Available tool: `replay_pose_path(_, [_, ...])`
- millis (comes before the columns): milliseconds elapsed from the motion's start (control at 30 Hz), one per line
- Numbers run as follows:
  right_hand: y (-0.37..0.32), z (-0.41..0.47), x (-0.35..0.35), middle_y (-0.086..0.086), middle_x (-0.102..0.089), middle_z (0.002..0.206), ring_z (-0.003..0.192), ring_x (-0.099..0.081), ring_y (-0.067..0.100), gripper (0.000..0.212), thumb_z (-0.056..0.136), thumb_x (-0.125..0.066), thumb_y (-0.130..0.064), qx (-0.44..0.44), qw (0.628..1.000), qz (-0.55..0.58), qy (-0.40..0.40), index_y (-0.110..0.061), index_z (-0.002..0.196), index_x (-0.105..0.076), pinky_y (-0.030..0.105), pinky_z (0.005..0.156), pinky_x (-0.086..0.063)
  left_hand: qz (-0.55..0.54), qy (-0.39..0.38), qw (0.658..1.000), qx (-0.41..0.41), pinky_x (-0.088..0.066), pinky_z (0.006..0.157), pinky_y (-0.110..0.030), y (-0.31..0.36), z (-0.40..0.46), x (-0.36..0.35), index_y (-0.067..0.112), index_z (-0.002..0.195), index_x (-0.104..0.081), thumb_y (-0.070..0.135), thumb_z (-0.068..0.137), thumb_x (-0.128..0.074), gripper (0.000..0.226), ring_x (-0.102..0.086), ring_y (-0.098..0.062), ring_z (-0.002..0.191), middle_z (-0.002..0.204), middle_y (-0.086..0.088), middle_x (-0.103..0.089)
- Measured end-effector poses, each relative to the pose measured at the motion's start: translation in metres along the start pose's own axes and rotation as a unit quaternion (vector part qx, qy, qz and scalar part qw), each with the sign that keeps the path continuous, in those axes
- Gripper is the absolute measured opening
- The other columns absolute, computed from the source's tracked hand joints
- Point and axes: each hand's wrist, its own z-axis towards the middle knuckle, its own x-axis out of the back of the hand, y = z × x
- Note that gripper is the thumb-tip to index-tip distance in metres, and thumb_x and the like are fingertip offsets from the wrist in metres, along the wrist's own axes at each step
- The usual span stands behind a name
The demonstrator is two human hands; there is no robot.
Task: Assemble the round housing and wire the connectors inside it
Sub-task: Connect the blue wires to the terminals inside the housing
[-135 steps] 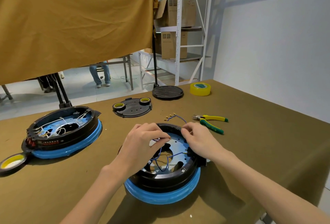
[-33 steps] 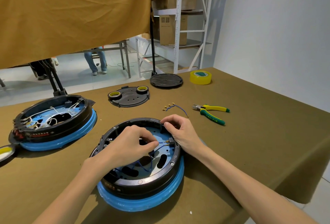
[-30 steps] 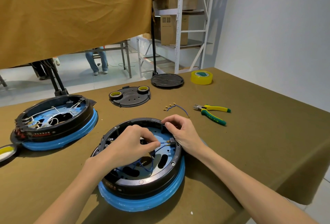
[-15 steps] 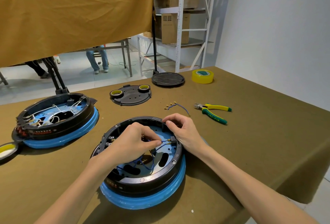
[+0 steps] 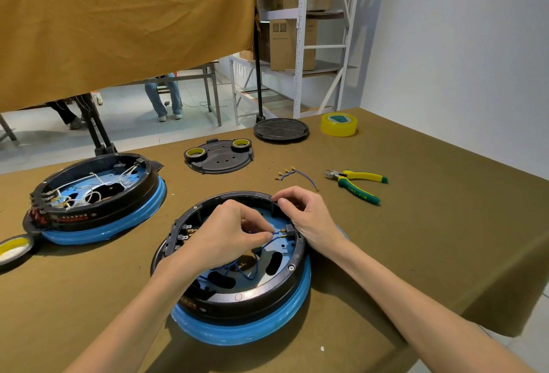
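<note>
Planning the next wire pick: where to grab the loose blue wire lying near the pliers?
Pinch the loose blue wire at its bare mid-span, coming straight down. It lies flat on the table, with brass terminals clustered at its left end and clear of the pliers.

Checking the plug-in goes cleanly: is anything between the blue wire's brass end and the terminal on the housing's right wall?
Nothing visible. The left hand pinches the blue wire, whose brass end sits right at the terminal. The right hand rests on the rim beside it, not across the path.
</note>
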Motion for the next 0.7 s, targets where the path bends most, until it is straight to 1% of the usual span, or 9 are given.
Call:
replay_pose_path(133, [-0.0005, -0.0007, 0.0000, -0.005, -0.072, 0.098, 0.094, -0.066, 0.004, 0.017, 0.101, -0.059, -0.006, -0.001, 1.000, 0.005, 0.001, -0.016, 0.104, -0.073, 0.015, 0.084, -0.050, 0.011, -0.008, 1.000, -0.006, -0.057, 0.066, -0.018, 0.0021, 0.0008, -0.0019, 0.031, 0.087, -0.082, 0.030, 0.090, -0.077, 0.006, -0.070, -0.003, 0.073, 0.076, 0.017, -0.075])
replay_pose_path(267, [-0.0008, -0.0008, 0.0003, -0.004, -0.072, 0.099, 0.095, -0.066, 0.005, 0.017, 0.101, -0.059, -0.006, -0.001, 1.000, 0.004, 0.001, -0.015, 0.104, -0.073, 0.016, 0.085, -0.050, 0.004, -0.015, 1.000, -0.006, -0.049, 0.061, -0.011, 0.0033, 0.0007, -0.0017, 0.033, 0.084, -0.081, 0.031, 0.091, -0.076, 0.009, -0.068, 0.000, 0.070, 0.075, 0.018, -0.075])
replay_pose_path(367, [-0.0008, -0.0006, 0.0005, -0.003, -0.072, 0.099, 0.095, -0.066, 0.007, 0.017, 0.101, -0.059, -0.006, -0.001, 1.000, 0.005, 0.000, -0.015, 0.105, -0.073, 0.017, 0.085, -0.051, -0.006, -0.017, 1.000, 0.001, -0.049, 0.061, -0.012, 0.0035, 0.0006, -0.0024, 0.032, 0.082, -0.081, 0.035, 0.091, -0.075, 0.012, -0.067, -0.001, 0.067, 0.074, 0.014, -0.075])
replay_pose_path(500, [-0.0010, -0.0006, 0.0003, -0.005, -0.072, 0.098, 0.095, -0.066, 0.006, 0.017, 0.101, -0.059, -0.007, -0.002, 1.000, 0.004, 0.000, -0.016, 0.104, -0.072, 0.017, 0.085, -0.050, -0.003, -0.012, 1.000, 0.007, -0.050, 0.064, -0.011, 0.0036, 0.0028, -0.0031, 0.030, 0.085, -0.081, 0.027, 0.091, -0.075, 0.009, -0.068, 0.000, 0.073, 0.076, 0.017, -0.075])
replay_pose_path(633, [-0.0009, -0.0005, 0.0001, -0.005, -0.072, 0.098, 0.094, -0.066, 0.005, 0.017, 0.101, -0.059, -0.007, -0.002, 1.000, 0.007, 0.000, -0.016, 0.104, -0.072, 0.015, 0.084, -0.050, -0.037, -0.018, 0.998, 0.045, -0.045, 0.056, -0.009, 0.0033, 0.0042, -0.0032, 0.028, 0.086, -0.082, 0.026, 0.091, -0.076, 0.008, -0.063, 0.004, 0.061, 0.071, 0.013, -0.075])
replay_pose_path(700, [-0.0003, -0.0003, 0.0002, -0.005, -0.072, 0.099, 0.095, -0.066, 0.005, 0.017, 0.101, -0.059, -0.007, -0.002, 1.000, 0.007, 0.000, -0.017, 0.104, -0.072, 0.016, 0.085, -0.050, -0.050, -0.020, 0.996, 0.065, -0.045, 0.055, -0.009, 0.0031, 0.0054, -0.0031, 0.028, 0.085, -0.082, 0.026, 0.092, -0.075, 0.010, -0.061, 0.004, 0.059, 0.070, 0.010, -0.075])
